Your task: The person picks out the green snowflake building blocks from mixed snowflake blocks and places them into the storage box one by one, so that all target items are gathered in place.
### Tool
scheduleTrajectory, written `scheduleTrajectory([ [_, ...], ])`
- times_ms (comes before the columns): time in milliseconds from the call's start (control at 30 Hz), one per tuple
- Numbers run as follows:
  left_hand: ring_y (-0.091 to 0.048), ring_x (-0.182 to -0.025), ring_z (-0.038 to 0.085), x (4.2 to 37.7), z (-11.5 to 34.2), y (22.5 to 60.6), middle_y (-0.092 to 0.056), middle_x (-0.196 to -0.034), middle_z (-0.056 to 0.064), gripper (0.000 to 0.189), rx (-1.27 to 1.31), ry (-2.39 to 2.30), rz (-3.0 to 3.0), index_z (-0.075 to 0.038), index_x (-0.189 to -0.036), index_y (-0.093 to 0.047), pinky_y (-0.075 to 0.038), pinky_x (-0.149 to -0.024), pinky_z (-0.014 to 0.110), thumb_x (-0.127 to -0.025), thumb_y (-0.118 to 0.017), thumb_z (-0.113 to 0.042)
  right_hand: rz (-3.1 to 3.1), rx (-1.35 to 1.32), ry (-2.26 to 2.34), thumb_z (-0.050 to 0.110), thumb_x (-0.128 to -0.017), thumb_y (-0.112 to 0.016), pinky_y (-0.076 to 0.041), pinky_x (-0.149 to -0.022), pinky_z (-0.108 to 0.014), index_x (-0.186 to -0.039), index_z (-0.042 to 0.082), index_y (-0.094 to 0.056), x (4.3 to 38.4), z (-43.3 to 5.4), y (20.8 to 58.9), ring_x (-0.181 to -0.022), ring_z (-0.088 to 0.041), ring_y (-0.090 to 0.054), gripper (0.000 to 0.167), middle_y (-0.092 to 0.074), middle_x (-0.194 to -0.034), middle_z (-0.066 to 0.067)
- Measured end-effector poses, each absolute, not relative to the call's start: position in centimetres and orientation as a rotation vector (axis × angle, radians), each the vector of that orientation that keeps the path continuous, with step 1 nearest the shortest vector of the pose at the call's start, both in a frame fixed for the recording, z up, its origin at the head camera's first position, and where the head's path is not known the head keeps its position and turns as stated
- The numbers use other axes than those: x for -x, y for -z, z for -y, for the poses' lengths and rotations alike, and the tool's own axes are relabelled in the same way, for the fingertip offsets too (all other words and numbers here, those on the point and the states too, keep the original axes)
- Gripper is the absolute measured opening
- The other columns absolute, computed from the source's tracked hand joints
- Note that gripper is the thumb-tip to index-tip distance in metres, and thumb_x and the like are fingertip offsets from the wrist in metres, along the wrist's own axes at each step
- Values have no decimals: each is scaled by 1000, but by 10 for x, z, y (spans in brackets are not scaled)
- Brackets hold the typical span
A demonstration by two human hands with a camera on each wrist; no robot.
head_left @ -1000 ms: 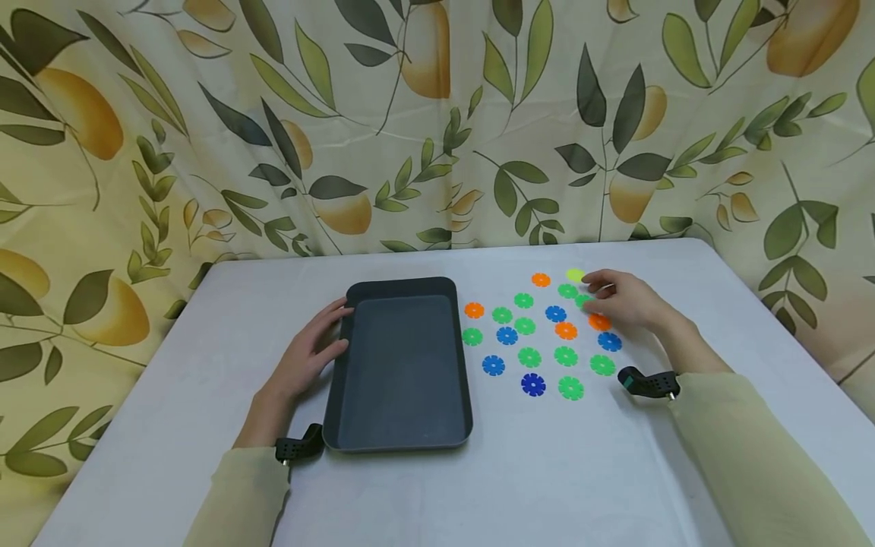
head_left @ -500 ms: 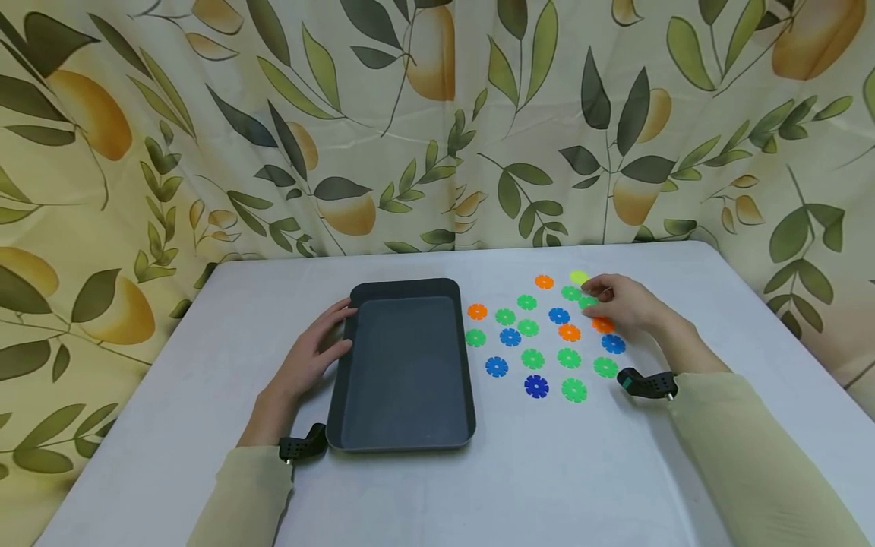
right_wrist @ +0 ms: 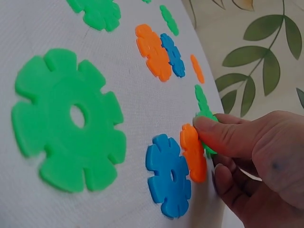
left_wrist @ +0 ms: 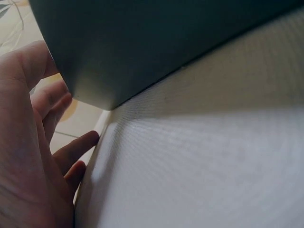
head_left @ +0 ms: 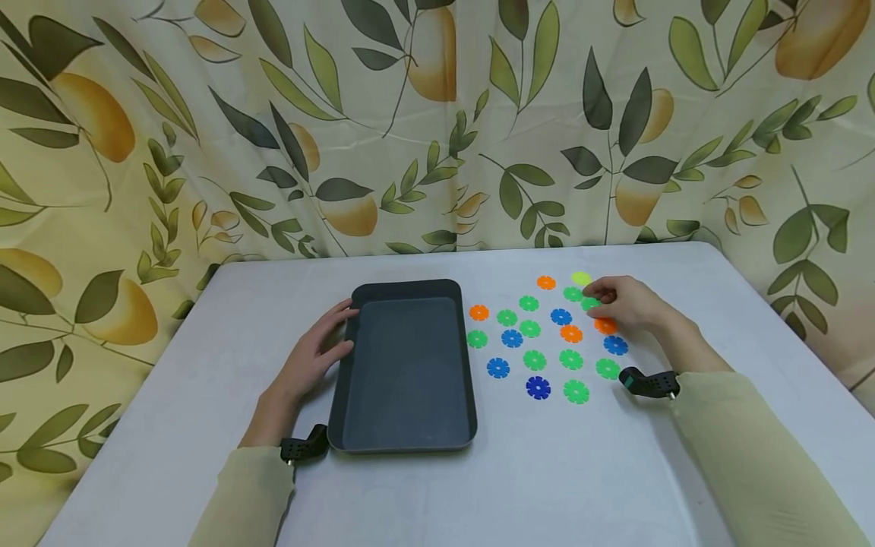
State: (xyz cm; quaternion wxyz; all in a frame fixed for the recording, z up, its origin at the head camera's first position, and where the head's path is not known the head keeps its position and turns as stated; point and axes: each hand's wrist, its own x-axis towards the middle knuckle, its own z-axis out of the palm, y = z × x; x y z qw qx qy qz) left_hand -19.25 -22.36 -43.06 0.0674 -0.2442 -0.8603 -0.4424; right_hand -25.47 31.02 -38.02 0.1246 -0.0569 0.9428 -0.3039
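My left hand (head_left: 316, 348) rests at the upper left side of a dark grey baking tray (head_left: 345, 410), fingertips at its rim. In the left wrist view the fingers (left_wrist: 71, 152) are loosely spread beside the tray's dark outer wall (left_wrist: 142, 42). My right hand (head_left: 629, 302) reaches over the far right of a group of notched plastic discs. Its thumb and fingers pinch a green notched disc (right_wrist: 208, 135), partly hidden by the thumb. Close below lie an orange disc (right_wrist: 194, 154) and a blue disc (right_wrist: 170, 178). A yellow disc (head_left: 581, 279) lies just beyond the fingertips.
Several green, blue and orange discs lie flat right of the tray, among them a dark blue disc (head_left: 538, 387) and a large green disc (head_left: 576, 391) nearest the front. A white cloth covers the table (head_left: 519, 486). Behind its far edge hangs a leaf-patterned curtain (head_left: 478, 152).
The view has shifted slightly, moving the whole scene a little right and down. Both hands keep nearly the same places by the tray and the discs.
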Motion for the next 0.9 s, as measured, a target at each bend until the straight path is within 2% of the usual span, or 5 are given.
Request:
scheduleTrajectory([
  [167, -24, -150, 24, 192, 223, 430, -33, -162, 4, 50, 724, 1339, 2595, -8, -147, -51, -16, -118, 58, -99, -61, -16, -2765, 183, 888, 10, -94, -72, -43, -90, -47, -128, -6, -60, 253, -311, 380, -103, -39, -45, 39, -54, -111, -23],
  [633, -22, -151, 26, 191, 224, 430, -32, -163, 4, 50, 708, 1333, 2617, -8, -148, -50, -16, -118, 59, -100, -61, -16, -2773, 234, 956, 7, -98, -64, -46, -96, -49, -131, 0, -61, 249, -316, 380, -107, -38, -49, 34, -56, -125, -25],
  [700, -22, -151, 26, 191, 223, 430, -32, -163, 4, 50, 702, 1336, 2621, -9, -148, -50, -15, -118, 59, -100, -61, -16, -2764, 227, 978, 8, -99, -62, -47, -94, -46, -132, 1, -61, 249, -317, 378, -108, -37, -50, 34, -55, -127, -25],
  [900, -22, -151, 25, 192, 223, 429, -32, -163, 3, 50, 705, 1330, 2621, -9, -148, -50, -15, -118, 59, -100, -61, -17, -2724, 229, 1065, 14, -100, -63, -50, -83, -26, -133, 0, -60, 247, -315, 374, -108, -35, -52, 36, -55, -130, -26],
])
